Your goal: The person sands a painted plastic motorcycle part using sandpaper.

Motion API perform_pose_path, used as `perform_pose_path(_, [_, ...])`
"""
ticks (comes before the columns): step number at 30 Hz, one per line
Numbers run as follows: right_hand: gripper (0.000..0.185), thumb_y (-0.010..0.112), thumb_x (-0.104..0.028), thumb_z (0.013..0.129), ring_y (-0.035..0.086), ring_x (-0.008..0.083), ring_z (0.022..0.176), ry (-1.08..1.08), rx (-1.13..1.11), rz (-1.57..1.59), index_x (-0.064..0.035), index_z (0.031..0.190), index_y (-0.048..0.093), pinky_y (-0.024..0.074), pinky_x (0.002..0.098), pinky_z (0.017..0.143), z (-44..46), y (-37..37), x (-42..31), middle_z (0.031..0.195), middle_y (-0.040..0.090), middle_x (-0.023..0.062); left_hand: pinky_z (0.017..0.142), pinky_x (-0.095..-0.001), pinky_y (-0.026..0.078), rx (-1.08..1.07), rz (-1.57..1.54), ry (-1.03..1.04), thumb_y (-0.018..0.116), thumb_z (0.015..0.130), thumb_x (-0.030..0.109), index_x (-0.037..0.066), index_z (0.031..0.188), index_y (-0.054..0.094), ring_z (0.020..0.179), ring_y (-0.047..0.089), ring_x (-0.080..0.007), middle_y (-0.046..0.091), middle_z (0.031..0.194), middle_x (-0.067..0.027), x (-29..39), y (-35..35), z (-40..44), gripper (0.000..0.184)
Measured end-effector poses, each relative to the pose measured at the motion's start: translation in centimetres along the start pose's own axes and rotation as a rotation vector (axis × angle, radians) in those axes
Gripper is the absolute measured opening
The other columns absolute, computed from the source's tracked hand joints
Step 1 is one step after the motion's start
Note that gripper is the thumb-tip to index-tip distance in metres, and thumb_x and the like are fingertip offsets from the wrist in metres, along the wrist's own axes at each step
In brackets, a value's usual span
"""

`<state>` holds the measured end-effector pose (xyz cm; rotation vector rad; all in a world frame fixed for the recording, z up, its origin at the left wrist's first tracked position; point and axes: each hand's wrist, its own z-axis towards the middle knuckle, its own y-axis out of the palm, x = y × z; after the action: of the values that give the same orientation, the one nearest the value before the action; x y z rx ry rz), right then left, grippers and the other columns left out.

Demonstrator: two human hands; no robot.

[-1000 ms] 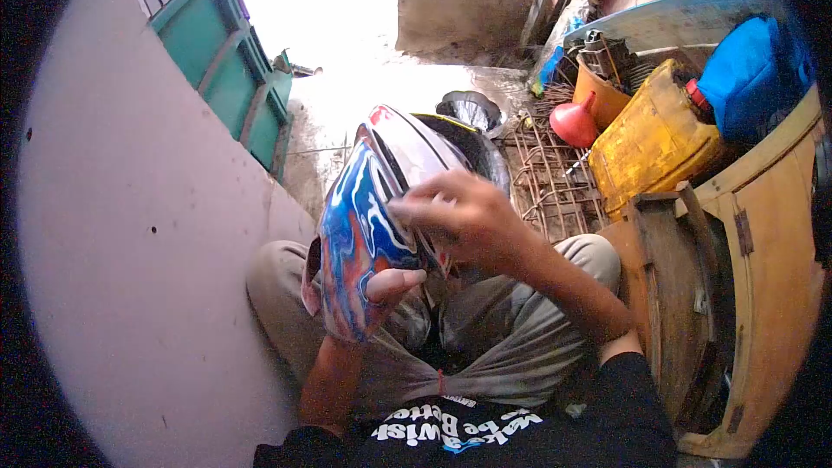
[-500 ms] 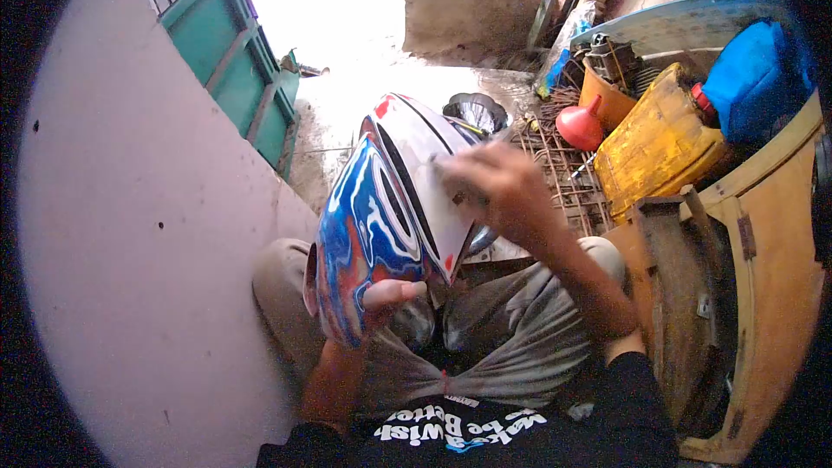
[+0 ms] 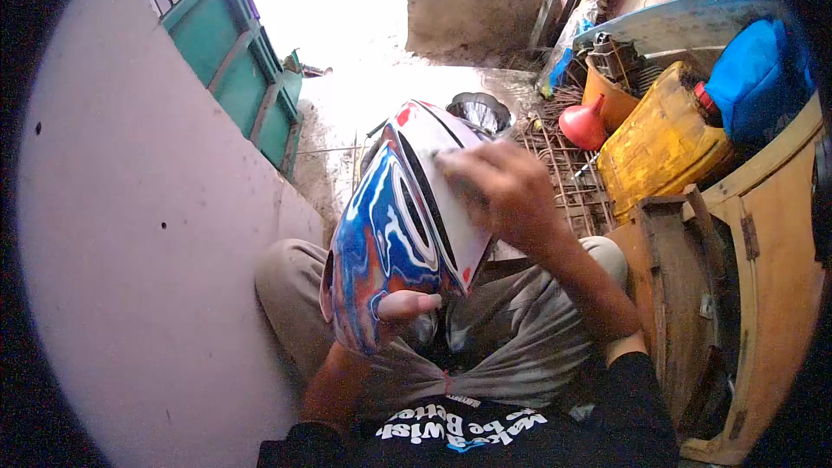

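Note:
Above my lap is a curved, pointed motorcycle fairing (image 3: 377,234), swirled in blue, white and orange on its left side. Its upper right face is white with red patches and dark slots. My left hand (image 3: 394,312) grips the lower end, with the thumb over the near edge and the other fingers hidden beneath. Against the white face, my right hand (image 3: 498,191) is closed, its fingers bent and blurred. Something small may be under those fingertips, but I cannot make it out.
A black bowl (image 3: 481,111) stands on the floor beyond the fairing. To the right are a metal grid (image 3: 563,169), a red funnel (image 3: 582,124), a yellow jerrycan (image 3: 663,143) and a blue container (image 3: 756,78). A pale wall (image 3: 156,295) closes in on the left.
The fairing and my left hand have shifted a little to the right and slightly down. My right hand has moved slightly on the white face, still blurred.

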<state>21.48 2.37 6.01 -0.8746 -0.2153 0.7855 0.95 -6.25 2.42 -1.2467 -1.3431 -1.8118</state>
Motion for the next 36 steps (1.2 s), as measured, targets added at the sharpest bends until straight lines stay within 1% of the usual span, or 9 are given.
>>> perform_pose_path(5, [0.023, 0.07, -0.014, 0.084, 0.071, 0.0217, 0.083, -0.299, -0.004, 0.298, -0.0126, 0.107, 0.075, 0.0584, 0.036, 0.073, -1.3, -0.9, -4.8, 0.095, 0.073, 0.004, 0.11, -0.0418, 0.05, -0.058, 0.114, 0.054, 0.076, 0.076, 0.017, -0.001, 0.151, 0.039, 0.126, 0.061, -0.0283, 0.062, 0.136, -0.0145, -0.5, -0.7, 0.3, 0.086])
perform_pose_path(9, [0.027, 0.075, -0.012, 0.081, 0.068, 0.0273, 0.078, -0.009, 0.028, -0.025, -0.0112, 0.108, 0.074, 0.0562, 0.0414, 0.069, 0.4, -0.4, 0.8, 0.09, 0.07, 0.0059, 0.11, -0.0417, 0.05, 0.001, 0.043, -0.013, 0.076, 0.076, 0.017, -0.001, 0.151, 0.04, 0.125, 0.061, -0.0281, 0.062, 0.135, -0.0145, 0.4, -0.2, 0.2, 0.086])
perform_pose_path(13, [0.023, 0.068, -0.019, 0.083, 0.07, 0.0235, 0.08, -0.31, 0.062, 0.265, -0.0117, 0.104, 0.07, 0.0552, 0.0404, 0.064, -1.6, 0.5, -3.8, 0.085, 0.065, 0.0041, 0.109, -0.0416, 0.05, 0.012, 0.023, -0.021, 0.076, 0.076, 0.017, -0.001, 0.151, 0.04, 0.125, 0.062, -0.028, 0.062, 0.135, -0.0144, 0.5, -0.3, 0.2, 0.085])
perform_pose_path(19, [0.027, 0.073, -0.015, 0.084, 0.068, 0.024, 0.078, -0.098, -0.025, -0.068, -0.0112, 0.11, 0.072, 0.0571, 0.0384, 0.067, 0.1, -0.3, 0.8, 0.089, 0.07, 0.0052, 0.109, -0.0414, 0.05, 0.019, 0.022, -0.036, 0.075, 0.076, 0.017, -0.001, 0.151, 0.04, 0.125, 0.062, -0.0278, 0.062, 0.135, -0.0144, 0.7, 0.1, 0.1, 0.085])
perform_pose_path(23, [0.027, 0.07, -0.014, 0.085, 0.067, 0.0206, 0.071, -0.363, 0.102, 0.215, -0.0135, 0.111, 0.073, 0.0559, 0.0373, 0.064, -1.5, 0.0, -4.4, 0.086, 0.068, 0.0023, 0.109, -0.0413, 0.051, 0.027, 0.026, -0.036, 0.075, 0.076, 0.017, -0.001, 0.151, 0.04, 0.124, 0.062, -0.0277, 0.063, 0.135, -0.0143, 1.0, 0.0, -0.1, 0.085])
perform_pose_path(27, [0.025, 0.073, -0.014, 0.084, 0.069, 0.0263, 0.079, -0.053, 0.029, -0.052, -0.0108, 0.109, 0.073, 0.0564, 0.0378, 0.068, 0.2, -0.4, 1.7, 0.09, 0.071, 0.0064, 0.109, -0.0412, 0.051, 0.033, 0.023, -0.05, 0.075, 0.076, 0.017, -0.001, 0.15, 0.04, 0.124, 0.062, -0.0276, 0.063, 0.134, -0.0143, 1.0, 0.0, -0.2, 0.085])
perform_pose_path(31, [0.026, 0.073, -0.013, 0.084, 0.069, 0.0187, 0.079, -0.378, 0.027, 0.206, -0.0116, 0.11, 0.074, 0.0573, 0.0329, 0.067, -1.5, -1.0, -4.6, 0.089, 0.069, 0.002, 0.108, -0.041, 0.051, 0.036, 0.019, -0.045, 0.075, 0.076, 0.017, -0.001, 0.15, 0.041, 0.123, 0.063, -0.0275, 0.063, 0.134, -0.0143, 1.0, -0.2, 0.2, 0.084])
perform_pose_path(32, [0.025, 0.075, -0.014, 0.082, 0.067, 0.0142, 0.076, -0.365, 0.083, 0.139, -0.0133, 0.107, 0.075, 0.0565, 0.031, 0.064, -1.2, -0.6, -3.8, 0.088, 0.068, 0.0002, 0.108, -0.041, 0.051, 0.037, 0.023, -0.048, 0.075, 0.076, 0.017, -0.001, 0.15, 0.041, 0.123, 0.063, -0.0275, 0.063, 0.134, -0.0143, 1.0, -0.1, 0.2, 0.084])
perform_pose_path(36, [0.03, 0.078, -0.016, 0.081, 0.068, 0.0271, 0.08, 0.01, -0.06, -0.07, -0.0103, 0.11, 0.075, 0.0562, 0.0401, 0.071, 0.1, -1.6, 1.4, 0.089, 0.071, 0.0068, 0.108, -0.0409, 0.051, 0.025, 0.019, -0.051, 0.075, 0.075, 0.017, -0.001, 0.15, 0.041, 0.123, 0.063, -0.0274, 0.063, 0.134, -0.0142, 1.1, 0.1, 0.6, 0.084])
